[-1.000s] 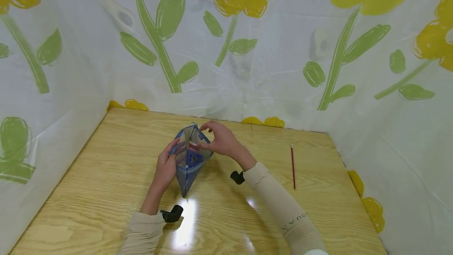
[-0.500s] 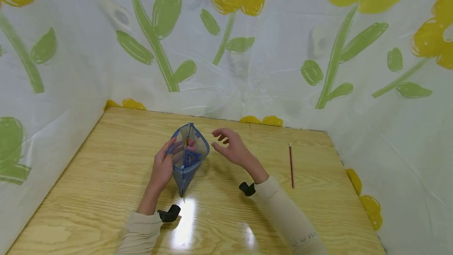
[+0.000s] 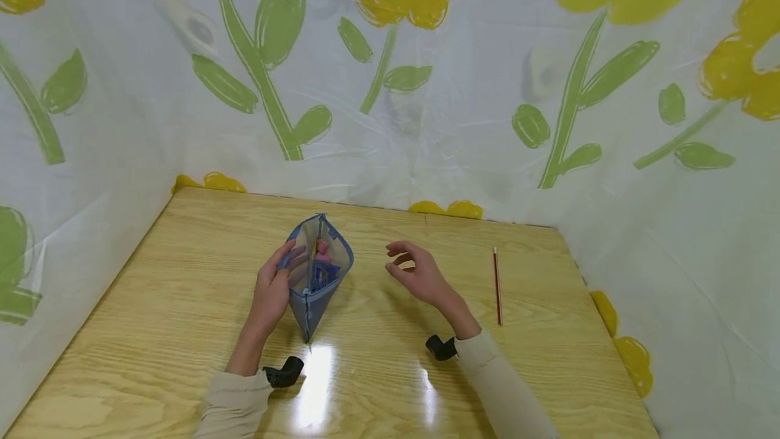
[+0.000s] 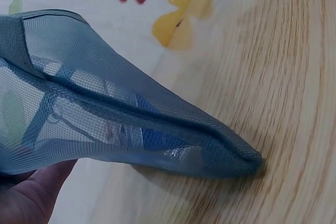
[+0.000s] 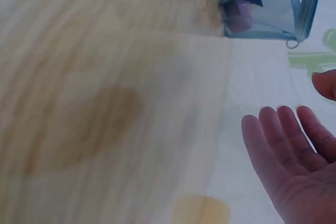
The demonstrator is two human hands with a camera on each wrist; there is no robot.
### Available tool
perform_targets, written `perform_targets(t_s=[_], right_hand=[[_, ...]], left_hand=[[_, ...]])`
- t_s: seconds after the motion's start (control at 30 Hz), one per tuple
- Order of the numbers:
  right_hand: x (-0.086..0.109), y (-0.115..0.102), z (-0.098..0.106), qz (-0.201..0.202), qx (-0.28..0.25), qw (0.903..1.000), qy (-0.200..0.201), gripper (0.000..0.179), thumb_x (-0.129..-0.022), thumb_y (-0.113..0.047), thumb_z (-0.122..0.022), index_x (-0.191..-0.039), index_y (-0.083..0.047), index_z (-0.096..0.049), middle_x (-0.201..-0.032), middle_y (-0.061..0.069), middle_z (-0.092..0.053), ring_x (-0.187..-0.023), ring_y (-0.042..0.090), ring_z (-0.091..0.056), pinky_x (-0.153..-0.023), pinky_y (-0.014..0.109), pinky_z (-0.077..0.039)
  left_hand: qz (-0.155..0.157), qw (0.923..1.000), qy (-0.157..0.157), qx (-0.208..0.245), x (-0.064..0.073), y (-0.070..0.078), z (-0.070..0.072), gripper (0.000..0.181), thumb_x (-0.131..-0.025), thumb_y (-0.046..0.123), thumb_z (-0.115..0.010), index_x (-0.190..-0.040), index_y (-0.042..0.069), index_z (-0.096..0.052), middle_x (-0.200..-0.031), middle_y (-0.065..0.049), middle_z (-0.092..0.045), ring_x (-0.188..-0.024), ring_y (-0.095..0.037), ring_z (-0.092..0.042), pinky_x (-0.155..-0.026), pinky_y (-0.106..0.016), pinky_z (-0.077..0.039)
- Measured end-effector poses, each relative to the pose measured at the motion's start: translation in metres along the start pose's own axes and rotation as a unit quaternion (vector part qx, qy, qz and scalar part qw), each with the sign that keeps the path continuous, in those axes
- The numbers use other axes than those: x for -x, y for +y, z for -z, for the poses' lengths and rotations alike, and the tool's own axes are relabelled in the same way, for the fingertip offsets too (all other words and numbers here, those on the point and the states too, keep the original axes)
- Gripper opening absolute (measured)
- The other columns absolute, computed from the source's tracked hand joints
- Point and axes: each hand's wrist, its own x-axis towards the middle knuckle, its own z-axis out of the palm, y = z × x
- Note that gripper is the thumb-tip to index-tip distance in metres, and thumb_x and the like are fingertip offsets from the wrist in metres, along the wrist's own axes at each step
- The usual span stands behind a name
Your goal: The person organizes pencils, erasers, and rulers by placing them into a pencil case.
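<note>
A blue mesh pencil case (image 3: 317,307) stands with its zipped mouth spread wide. My left hand (image 3: 271,290) holds it by the left side, some fingers showing through the mesh. Inside lie a blue piece with a triangular cut-out (image 3: 323,276) and a pink object (image 3: 323,248); their exact kinds are hard to tell. In the left wrist view the mesh case (image 4: 131,103) hides most of the left hand (image 4: 39,195). My right hand (image 3: 423,278) hovers to the right of the case with loosely bent fingers, holding nothing. In the right wrist view its palm (image 5: 304,177) is bare.
A red pencil (image 3: 497,286) lies on the wooden table (image 3: 378,371), right of the right hand. A white flower-print sheet (image 3: 463,120) walls the table at the back and sides. Each wrist carries a black camera mount (image 3: 285,372).
My right hand has drawn out of the case's mouth and moved right, away from it. The left hand keeps its hold on the case. The whole head view has shifted slightly.
</note>
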Motion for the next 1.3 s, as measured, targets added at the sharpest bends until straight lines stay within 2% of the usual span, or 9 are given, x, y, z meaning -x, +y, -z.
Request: perform_targets(t_s=[0.17, 0.37, 0.53, 0.9, 1.03, 1.17, 1.3], right_hand=[[0.012, 0.010, 0.004, -0.012, -0.004, 0.9999, -0.006, 0.040, -0.101, -0.016, -0.063, -0.137, -0.001, -0.056, -0.130, 0.022, -0.061, -0.108, 0.030, -0.065, -0.088, 0.040, -0.061], [0.029, 0.020, 0.012, -0.024, -0.008, 0.9996, -0.013, 0.042, -0.101, -0.012, -0.062, -0.139, 0.004, -0.053, -0.131, 0.027, -0.059, -0.110, 0.037, -0.065, -0.090, 0.045, -0.060], [0.044, 0.023, 0.020, -0.036, -0.008, 0.9992, -0.015, 0.042, -0.101, -0.015, -0.063, -0.138, 0.003, -0.055, -0.129, 0.023, -0.061, -0.109, 0.034, -0.066, -0.090, 0.040, -0.060], [0.066, 0.038, 0.041, -0.036, 0.002, 0.9992, 0.015, 0.040, -0.100, -0.013, -0.064, -0.136, 0.003, -0.057, -0.124, 0.022, -0.064, -0.106, 0.032, -0.067, -0.087, 0.030, -0.060], [0.071, 0.040, 0.053, -0.034, -0.007, 0.9987, 0.037, 0.039, -0.101, -0.013, -0.063, -0.135, 0.006, -0.057, -0.123, 0.026, -0.062, -0.107, 0.036, -0.065, -0.085, 0.027, -0.060], [0.076, 0.044, 0.066, -0.033, 0.008, 0.9977, 0.059, 0.038, -0.101, -0.012, -0.062, -0.135, 0.006, -0.057, -0.123, 0.026, -0.063, -0.108, 0.036, -0.065, -0.086, 0.027, -0.059], [0.080, 0.050, 0.079, -0.040, 0.016, 0.9956, 0.084, 0.038, -0.101, -0.011, -0.062, -0.134, 0.006, -0.056, -0.122, 0.026, -0.063, -0.108, 0.037, -0.065, -0.084, 0.024, -0.059]], left_hand=[[0.007, 0.9998, 0.007, 0.017, 0.000, 0.002, 0.000, 0.059, -0.100, -0.006, -0.018, -0.158, -0.004, -0.025, -0.153, -0.028, -0.042, -0.141, -0.041, -0.044, -0.108, -0.032, -0.047], [0.007, 0.9997, 0.009, 0.021, 0.001, 0.003, 0.000, 0.059, -0.099, -0.007, -0.019, -0.158, -0.004, -0.026, -0.153, -0.028, -0.042, -0.140, -0.041, -0.045, -0.104, -0.022, -0.050], [0.005, 0.9996, 0.015, 0.025, 0.002, 0.003, 0.001, 0.058, -0.100, -0.006, -0.018, -0.158, -0.004, -0.026, -0.153, -0.028, -0.042, -0.140, -0.042, -0.044, -0.101, -0.018, -0.051], [0.000, 0.9996, 0.018, 0.022, -0.001, 0.003, -0.002, 0.058, -0.100, -0.007, -0.018, -0.157, -0.006, -0.027, -0.152, -0.030, -0.042, -0.139, -0.043, -0.045, -0.103, -0.021, -0.051], [0.001, 0.9997, 0.013, 0.019, -0.001, 0.001, -0.002, 0.058, -0.100, -0.007, -0.018, -0.157, -0.005, -0.028, -0.152, -0.029, -0.043, -0.140, -0.043, -0.045, -0.104, -0.023, -0.050], [0.004, 0.9998, 0.009, 0.016, -0.001, 0.001, -0.001, 0.058, -0.100, -0.007, -0.018, -0.157, -0.005, -0.027, -0.152, -0.029, -0.042, -0.140, -0.043, -0.045, -0.106, -0.028, -0.048], [0.003, 0.9998, 0.009, 0.015, -0.002, 0.001, -0.001, 0.057, -0.101, -0.006, -0.018, -0.157, -0.005, -0.027, -0.152, -0.029, -0.042, -0.141, -0.042, -0.044, -0.106, -0.029, -0.047]])
